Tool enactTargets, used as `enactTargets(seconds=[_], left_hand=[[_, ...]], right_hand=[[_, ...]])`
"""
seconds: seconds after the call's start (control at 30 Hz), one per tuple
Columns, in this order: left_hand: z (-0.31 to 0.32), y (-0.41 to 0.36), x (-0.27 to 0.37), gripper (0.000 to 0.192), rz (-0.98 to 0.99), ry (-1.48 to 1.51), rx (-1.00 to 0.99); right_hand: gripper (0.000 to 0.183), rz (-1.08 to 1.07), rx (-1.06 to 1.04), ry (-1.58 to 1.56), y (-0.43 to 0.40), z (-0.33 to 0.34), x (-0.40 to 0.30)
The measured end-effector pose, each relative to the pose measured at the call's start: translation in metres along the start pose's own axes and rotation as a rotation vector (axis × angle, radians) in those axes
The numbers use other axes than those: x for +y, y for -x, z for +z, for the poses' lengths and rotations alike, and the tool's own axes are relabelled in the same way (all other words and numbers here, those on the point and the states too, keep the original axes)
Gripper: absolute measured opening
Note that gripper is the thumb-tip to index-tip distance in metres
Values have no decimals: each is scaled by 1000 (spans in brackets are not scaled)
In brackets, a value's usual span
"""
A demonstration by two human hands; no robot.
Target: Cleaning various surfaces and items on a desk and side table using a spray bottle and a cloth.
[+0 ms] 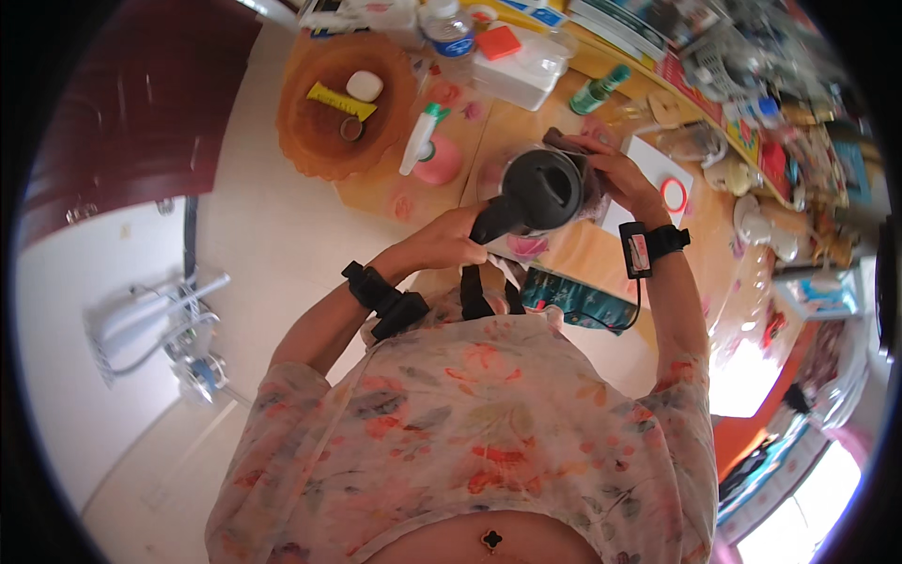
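An electric kettle with a black lid and handle (540, 185) is over the table in front of me, seen from above. My left hand (451, 236) grips the black handle from the lower left. On the kettle's far right side, my right hand (624, 176) holds a greyish-brown cloth (597, 192) against the body. Part of the cloth sticks out above the fingers. The lid and my hands hide most of the kettle's body and its base, so I cannot tell whether it rests on the table. Black straps with small devices circle both wrists.
A pink spray bottle (437, 158) stands beside a scalloped amber tray (299, 141) holding a yellow packet. Behind are a white box (518, 74), a water bottle (447, 32) and a green bottle (599, 90). A red-rimmed roll (674, 195) lies on a white box (645, 166). Clutter lines the right.
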State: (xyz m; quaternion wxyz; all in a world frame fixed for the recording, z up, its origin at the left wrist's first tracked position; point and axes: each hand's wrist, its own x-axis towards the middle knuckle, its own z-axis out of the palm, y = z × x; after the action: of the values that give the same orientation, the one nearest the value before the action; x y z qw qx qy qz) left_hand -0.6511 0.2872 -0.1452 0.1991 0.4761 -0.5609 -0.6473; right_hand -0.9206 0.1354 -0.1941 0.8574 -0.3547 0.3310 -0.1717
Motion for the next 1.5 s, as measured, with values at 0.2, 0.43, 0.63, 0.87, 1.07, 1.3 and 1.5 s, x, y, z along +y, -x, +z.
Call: enactTargets(seconds=[0.2, 0.43, 0.63, 0.87, 1.07, 1.3, 1.5], left_hand=[[-13, 1, -2, 52, 58, 47, -48], [-14, 0, -17, 36, 67, 102, -81], [-11, -5, -26, 36, 133, -44, -43], [-7, -5, -29, 35, 134, -8, 15], [-3, -7, -35, 36, 176, -48, 102], [-9, -5, -26, 34, 120, -37, 88], [-8, -10, -21, 32, 14, -33, 8]], right_hand=[[42, 348, -132, 375, -49, 12, -49], [40, 664, -328, 757, -115, 54, -62], [44, 470, -779, 1279, -150, 87, -43], [37, 595, -906, 1282, -139, 137, -31], [28, 449, -808, 1234, -101, 130, -77], [36, 464, -255, 1082, -62, 90, -95], [36, 153, 87, 1021, -19, 17, -53]])
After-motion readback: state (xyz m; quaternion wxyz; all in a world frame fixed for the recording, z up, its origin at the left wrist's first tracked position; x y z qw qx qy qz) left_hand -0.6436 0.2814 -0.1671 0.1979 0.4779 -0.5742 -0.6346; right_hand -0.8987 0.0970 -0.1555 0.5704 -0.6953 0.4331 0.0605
